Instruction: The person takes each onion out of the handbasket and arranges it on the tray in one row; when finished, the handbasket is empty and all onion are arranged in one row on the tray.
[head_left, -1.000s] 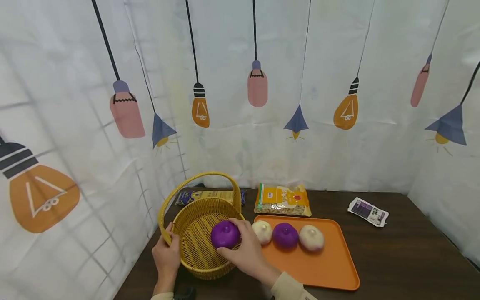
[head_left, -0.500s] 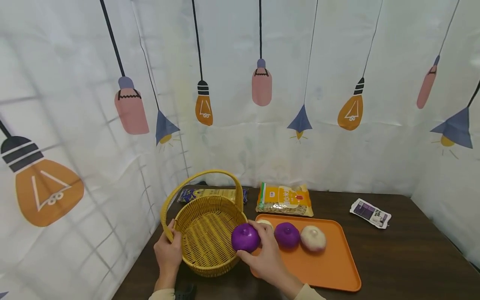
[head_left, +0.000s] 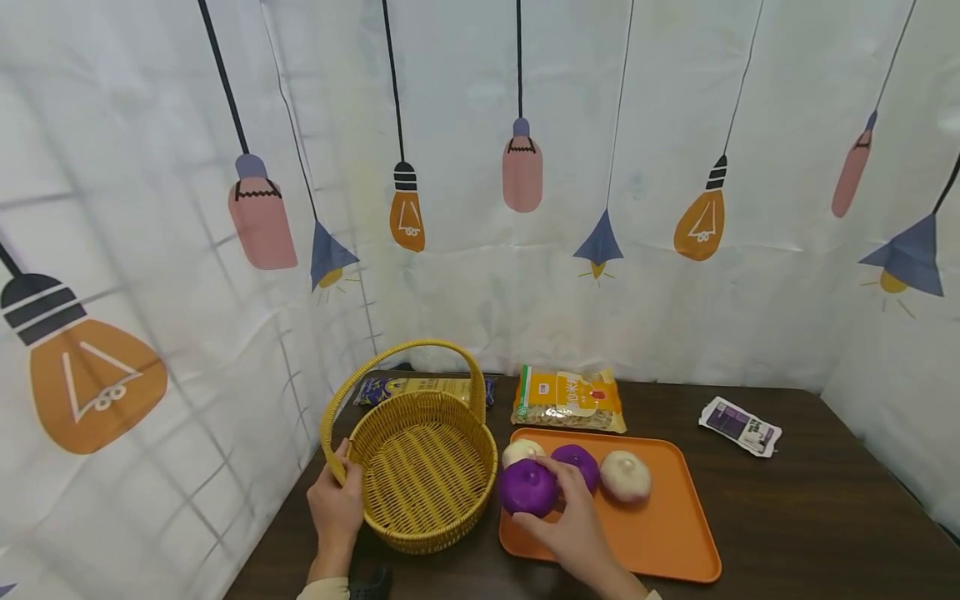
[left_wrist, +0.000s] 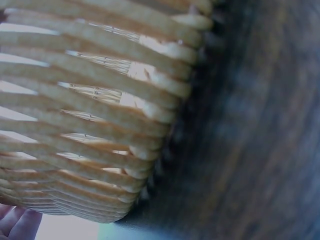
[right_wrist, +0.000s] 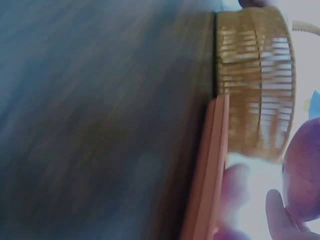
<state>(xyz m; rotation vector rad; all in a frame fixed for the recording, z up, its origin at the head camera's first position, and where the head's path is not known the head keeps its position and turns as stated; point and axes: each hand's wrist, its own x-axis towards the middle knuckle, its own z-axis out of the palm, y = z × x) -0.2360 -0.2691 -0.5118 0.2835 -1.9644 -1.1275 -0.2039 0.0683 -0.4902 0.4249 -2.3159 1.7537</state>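
My left hand (head_left: 335, 507) grips the yellow woven basket (head_left: 426, 540) at its left side, where the arched handle meets the rim; the basket's slatted bottom shows. Between the thumb and fingers of my right hand (head_left: 581, 537) is a glossy purple onion (head_left: 528, 490), held over the left part of the orange tray (head_left: 663, 537). Behind it on the tray sit a white onion (head_left: 521, 451), a second purple onion (head_left: 581, 463) and a whitish onion (head_left: 627, 477). In the right wrist view the held onion (right_wrist: 305, 172) appears above the tray's edge (right_wrist: 210, 165).
A yellow bag of grain-like food (head_left: 567, 402) lies behind the tray. Past the basket is a blue and yellow packet (head_left: 427, 387). A small white and purple packet (head_left: 740, 426) lies at the right on the dark table (head_left: 817, 508). Patterned curtains close off the back and sides.
My right hand has carried the purple onion rightward, from inside the basket, past its rim, to over the tray. My left hand has kept its grip on the basket.
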